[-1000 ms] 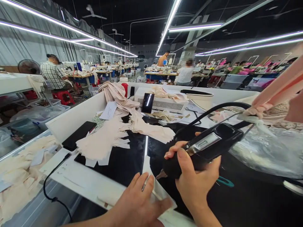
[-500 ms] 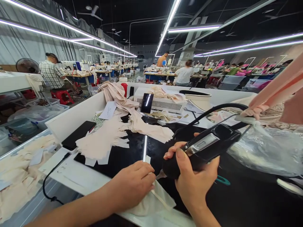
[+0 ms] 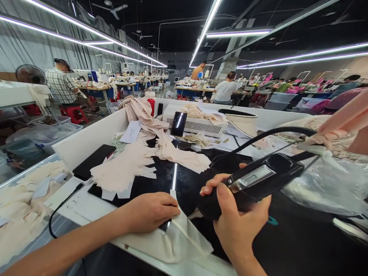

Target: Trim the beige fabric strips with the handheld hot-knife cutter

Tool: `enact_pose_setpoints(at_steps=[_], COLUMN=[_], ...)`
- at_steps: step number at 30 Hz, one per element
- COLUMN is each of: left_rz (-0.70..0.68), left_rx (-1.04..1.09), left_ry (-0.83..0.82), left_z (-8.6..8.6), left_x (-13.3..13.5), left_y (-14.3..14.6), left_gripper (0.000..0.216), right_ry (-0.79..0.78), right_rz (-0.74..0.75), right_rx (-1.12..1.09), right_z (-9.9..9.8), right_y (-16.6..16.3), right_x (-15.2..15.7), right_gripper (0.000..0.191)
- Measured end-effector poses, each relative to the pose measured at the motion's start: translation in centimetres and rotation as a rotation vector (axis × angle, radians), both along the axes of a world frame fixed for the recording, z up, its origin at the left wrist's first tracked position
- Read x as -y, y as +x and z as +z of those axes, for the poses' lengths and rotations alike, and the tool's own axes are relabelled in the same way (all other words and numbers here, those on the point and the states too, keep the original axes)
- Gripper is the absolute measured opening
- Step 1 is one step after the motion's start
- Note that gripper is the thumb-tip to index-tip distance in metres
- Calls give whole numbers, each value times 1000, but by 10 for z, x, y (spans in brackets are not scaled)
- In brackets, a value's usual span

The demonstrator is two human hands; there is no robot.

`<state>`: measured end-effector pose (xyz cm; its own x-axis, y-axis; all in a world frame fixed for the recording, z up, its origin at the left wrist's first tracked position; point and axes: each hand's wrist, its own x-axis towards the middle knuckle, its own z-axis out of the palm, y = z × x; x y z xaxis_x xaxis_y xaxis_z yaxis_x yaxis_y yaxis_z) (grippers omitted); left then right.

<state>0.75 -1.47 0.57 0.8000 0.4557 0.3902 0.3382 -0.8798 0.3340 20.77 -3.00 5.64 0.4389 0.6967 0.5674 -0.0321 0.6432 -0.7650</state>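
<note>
In the head view my left hand (image 3: pixel 155 211) rests low at the front edge of the black work surface (image 3: pixel 310 245). Its fingers are closed on a pale cream fabric piece (image 3: pixel 184 234), which has a raised seam and drapes over the white table edge. My right hand (image 3: pixel 241 214) is wrapped round a black corded handheld tool (image 3: pixel 258 176) with a silver plate on its side. The tool is tilted, its rounded lower end close above the fabric. Whether that end touches the cloth I cannot tell. A small teal object (image 3: pixel 272 220) lies partly behind my right wrist.
Stacked cream fabric pieces (image 3: pixel 123 165) lie ahead on the left, near a black phone (image 3: pixel 93 163). A second phone (image 3: pixel 178 123) leans on a white vented box (image 3: pixel 201 126). A clear plastic bag (image 3: pixel 324 188) sits right. People work at sewing tables behind.
My left hand has slid left and slightly down along the cream fabric, uncovering more of it. My right hand and the tool have shifted slightly right.
</note>
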Motion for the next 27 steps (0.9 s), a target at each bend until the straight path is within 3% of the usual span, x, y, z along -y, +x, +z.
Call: enact_pose_setpoints(at_steps=[9, 17, 27], left_rz=[12, 28, 68], left_rx=[6, -32, -85], left_ry=[9, -4, 40], left_z=[-8, -5, -3], left_x=[2, 5, 6], left_y=[0, 1, 0], left_gripper=[26, 30, 30], right_ry=[-3, 16, 8], right_rz=[-4, 21, 2], right_rx=[-17, 8, -4], right_z=[6, 2, 4], right_y=[-3, -10, -16], right_x=[-7, -14, -20], right_gripper=[52, 40, 43])
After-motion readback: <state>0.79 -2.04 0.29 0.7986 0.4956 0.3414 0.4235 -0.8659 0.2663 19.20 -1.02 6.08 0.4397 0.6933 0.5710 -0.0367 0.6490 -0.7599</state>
